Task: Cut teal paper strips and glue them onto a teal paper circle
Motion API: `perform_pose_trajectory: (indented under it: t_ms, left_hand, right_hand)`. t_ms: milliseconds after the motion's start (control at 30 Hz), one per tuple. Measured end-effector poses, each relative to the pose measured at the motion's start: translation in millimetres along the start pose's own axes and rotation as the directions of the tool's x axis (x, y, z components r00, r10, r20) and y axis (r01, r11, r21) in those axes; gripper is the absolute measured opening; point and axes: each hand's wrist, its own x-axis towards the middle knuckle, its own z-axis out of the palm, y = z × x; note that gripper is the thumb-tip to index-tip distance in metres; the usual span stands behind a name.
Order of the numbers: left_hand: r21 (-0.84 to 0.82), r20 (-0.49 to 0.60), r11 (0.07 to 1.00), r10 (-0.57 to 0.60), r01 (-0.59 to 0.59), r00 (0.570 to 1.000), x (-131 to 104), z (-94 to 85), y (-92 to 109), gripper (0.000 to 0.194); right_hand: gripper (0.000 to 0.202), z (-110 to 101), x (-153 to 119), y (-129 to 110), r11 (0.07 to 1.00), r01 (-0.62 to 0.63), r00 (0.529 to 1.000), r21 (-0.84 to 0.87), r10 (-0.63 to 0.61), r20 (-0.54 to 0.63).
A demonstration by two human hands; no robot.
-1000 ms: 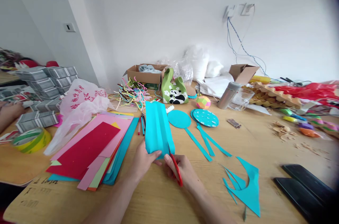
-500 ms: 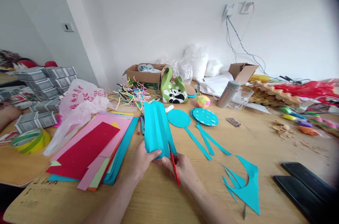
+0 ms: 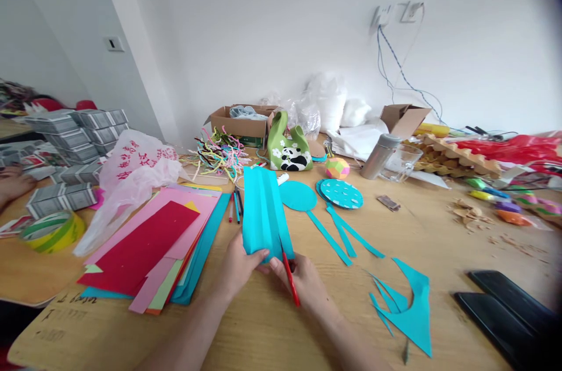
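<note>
A folded sheet of blue paper point(image 3: 262, 213) is held up over the table, its lower edge pinched in my left hand point(image 3: 239, 260). My right hand point(image 3: 305, 280) grips red-handled scissors point(image 3: 290, 277), whose blades reach into the paper near its right side. A strip along that side hangs partly separated by a cut. To the right of the paper lie a blue paper disc point(image 3: 298, 195), a white-speckled disc point(image 3: 341, 193), narrow blue strips point(image 3: 329, 237) and an angular blue offcut point(image 3: 417, 312).
Coloured paper sheets point(image 3: 144, 248) are stacked at left beside a plastic bag point(image 3: 132, 166) and a tape roll point(image 3: 52, 232). A panda bag point(image 3: 290, 148), a steel flask point(image 3: 381, 156) and egg trays point(image 3: 452, 157) stand behind. Two dark phones point(image 3: 500, 324) lie right. Another person's hand point(image 3: 15, 184) is far left.
The blue paper has shifted very slightly right in view, and the whole scene has moved a little with the camera. Both hands keep the same hold on the paper and scissors.
</note>
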Motion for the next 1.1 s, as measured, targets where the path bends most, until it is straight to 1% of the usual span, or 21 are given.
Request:
perform_pose_trajectory:
  t_ms: [100, 233, 433, 533, 733, 933, 1100]
  left_hand:
    - [0.003, 0.083, 1.000, 0.021, -0.021, 0.996, -2.5, 2.3, 3.2, 0.062]
    - [-0.030, 0.144, 0.998, -0.050, 0.055, 0.988, -5.1, 5.6, 5.9, 0.071]
    - [-0.055, 0.179, 0.996, -0.066, 0.077, 0.982, -5.3, 6.7, 7.1, 0.073]
    - [-0.064, 0.176, 0.994, -0.078, 0.090, 0.981, -4.2, 6.5, 6.0, 0.075]
    - [-0.109, 0.210, 0.988, -0.085, 0.110, 0.974, -3.4, 5.2, 2.6, 0.071]
    - [-0.149, 0.192, 0.975, -0.132, 0.162, 0.973, -6.3, 6.6, 7.4, 0.070]
    - [-0.164, 0.205, 0.973, -0.125, 0.160, 0.971, -6.0, 6.4, 2.3, 0.071]
  right_hand:
    - [0.052, 0.6, 1.3, 1.0, 0.997, -0.012, 1.000, 0.071, 0.010, 0.021]
    - [0.060, 2.5, 2.4, 2.3, 0.993, -0.075, 0.997, 0.093, 0.073, 0.032]
    - [0.063, 3.6, 4.1, 1.6, 0.988, -0.119, 0.993, 0.102, 0.120, -0.002]
    - [0.062, 3.8, 4.0, 0.6, 0.983, -0.129, 0.991, 0.127, 0.132, -0.013]
    - [0.062, 5.7, 2.7, 1.9, 0.976, -0.130, 0.990, 0.174, 0.137, -0.028]
    - [0.061, 5.8, 2.6, -0.5, 0.964, -0.115, 0.993, 0.238, 0.119, -0.001]
    - [0.062, 6.6, 2.9, 1.6, 0.963, -0.117, 0.993, 0.243, 0.121, 0.001]
